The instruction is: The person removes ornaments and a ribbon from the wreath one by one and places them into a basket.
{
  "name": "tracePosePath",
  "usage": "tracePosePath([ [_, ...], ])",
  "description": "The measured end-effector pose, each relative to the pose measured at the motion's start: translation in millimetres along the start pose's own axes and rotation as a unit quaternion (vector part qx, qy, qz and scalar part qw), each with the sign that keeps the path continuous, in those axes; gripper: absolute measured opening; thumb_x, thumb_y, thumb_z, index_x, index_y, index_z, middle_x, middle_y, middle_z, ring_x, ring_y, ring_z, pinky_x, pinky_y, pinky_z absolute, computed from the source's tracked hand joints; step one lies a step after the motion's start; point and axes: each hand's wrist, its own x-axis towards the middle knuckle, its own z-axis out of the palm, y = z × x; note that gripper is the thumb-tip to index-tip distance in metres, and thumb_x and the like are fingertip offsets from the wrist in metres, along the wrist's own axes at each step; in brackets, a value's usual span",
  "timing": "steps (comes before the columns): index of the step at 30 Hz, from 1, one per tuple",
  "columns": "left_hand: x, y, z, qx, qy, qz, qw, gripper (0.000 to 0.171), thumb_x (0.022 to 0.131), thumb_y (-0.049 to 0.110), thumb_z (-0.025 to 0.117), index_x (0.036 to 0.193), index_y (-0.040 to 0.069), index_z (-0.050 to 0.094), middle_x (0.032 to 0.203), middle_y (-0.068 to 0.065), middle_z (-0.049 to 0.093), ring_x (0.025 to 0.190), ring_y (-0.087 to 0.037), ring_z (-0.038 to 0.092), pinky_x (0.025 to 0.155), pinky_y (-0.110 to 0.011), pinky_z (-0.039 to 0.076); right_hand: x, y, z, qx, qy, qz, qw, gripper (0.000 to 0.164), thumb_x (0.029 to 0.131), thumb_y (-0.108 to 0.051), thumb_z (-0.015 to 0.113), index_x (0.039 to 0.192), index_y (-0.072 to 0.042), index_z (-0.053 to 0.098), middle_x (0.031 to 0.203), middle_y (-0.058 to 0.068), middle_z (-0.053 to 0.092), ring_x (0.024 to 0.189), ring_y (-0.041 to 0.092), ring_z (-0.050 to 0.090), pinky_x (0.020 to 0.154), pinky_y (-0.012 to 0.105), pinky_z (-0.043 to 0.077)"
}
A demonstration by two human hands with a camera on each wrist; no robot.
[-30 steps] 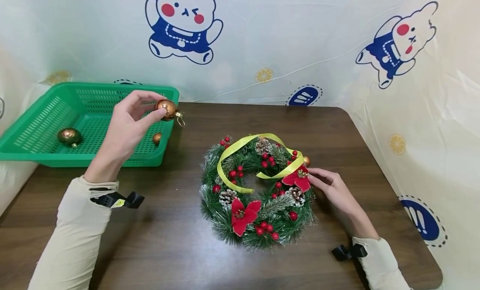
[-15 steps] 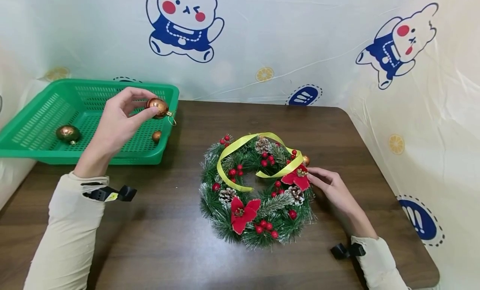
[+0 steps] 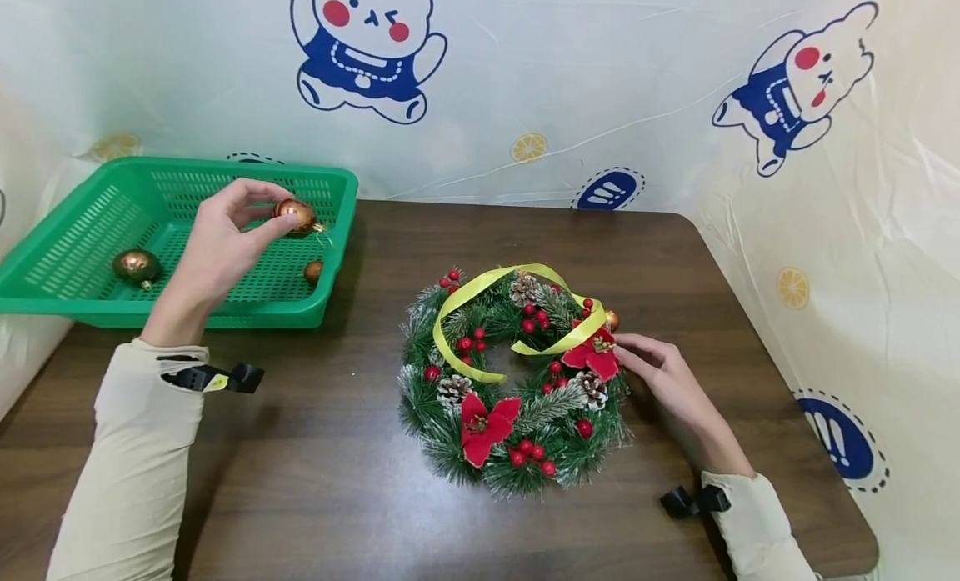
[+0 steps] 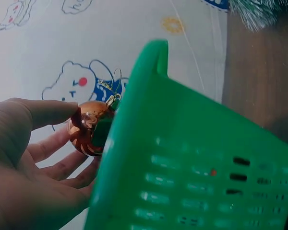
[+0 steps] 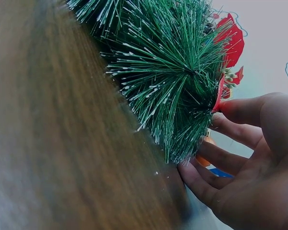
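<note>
My left hand (image 3: 223, 247) pinches a shiny copper Christmas bauble (image 3: 297, 217) between thumb and fingertips, over the right part of the green basket (image 3: 341, 231). The bauble's gold cap and wire loop (image 4: 116, 88) point away from the palm. On the table lies a green Christmas wreath (image 3: 555, 414) with red berries, pinecones and red poinsettias (image 3: 487, 429). A loose yellow ribbon (image 3: 472, 293) curls over its top. At the wreath's right edge, my right hand (image 3: 675, 393) grips it, the thumb against a poinsettia petal and the fingers around the outer side.
Inside the basket sit a larger bronze-green bauble (image 3: 137, 267) at left and a small copper bauble (image 3: 312, 272) at right. Another gold bauble (image 3: 612, 320) shows at the wreath's upper right. Behind the brown table (image 3: 360, 498) hangs a printed plastic sheet (image 3: 510, 72).
My left hand has drawn leftward with the copper bauble, from the basket's right rim to over its inside. The right hand and the wreath stay where they were.
</note>
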Motion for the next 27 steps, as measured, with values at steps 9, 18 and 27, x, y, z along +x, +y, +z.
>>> tracePosePath([
  [9,3.2,-19.0,-7.5,0.024,0.006,-0.022,0.9995,0.041,0.095,0.034,0.067,0.131,0.015,0.057,0.129,0.003,0.053,0.119,-0.019,0.053,0.078,-0.016,0.043,1,-1,0,-0.001,-0.004,0.003,1.000,0.038,0.102,-0.032,0.057,0.132,-0.009,0.064,0.131,0.008,0.063,0.121,0.022,0.056,0.097,0.019,0.044],
  [18,6.9,-27.0,-11.5,0.034,0.015,-0.033,0.9988,0.042,0.094,0.034,0.068,0.131,0.017,0.057,0.129,0.002,0.055,0.123,-0.024,0.051,0.079,-0.021,0.041,0,0,-1,0.000,-0.004,-0.005,1.000,0.037,0.103,-0.030,0.057,0.131,-0.008,0.064,0.131,0.009,0.063,0.119,0.019,0.057,0.096,0.018,0.044],
  [27,7.8,-32.9,-14.7,0.048,0.014,-0.039,0.9980,0.041,0.095,0.033,0.068,0.131,0.017,0.058,0.133,0.002,0.052,0.128,-0.026,0.049,0.077,-0.021,0.041,0,0,-1,-0.002,-0.004,-0.006,1.000,0.037,0.103,-0.030,0.057,0.131,-0.008,0.064,0.130,0.009,0.063,0.118,0.017,0.058,0.096,0.018,0.045],
])
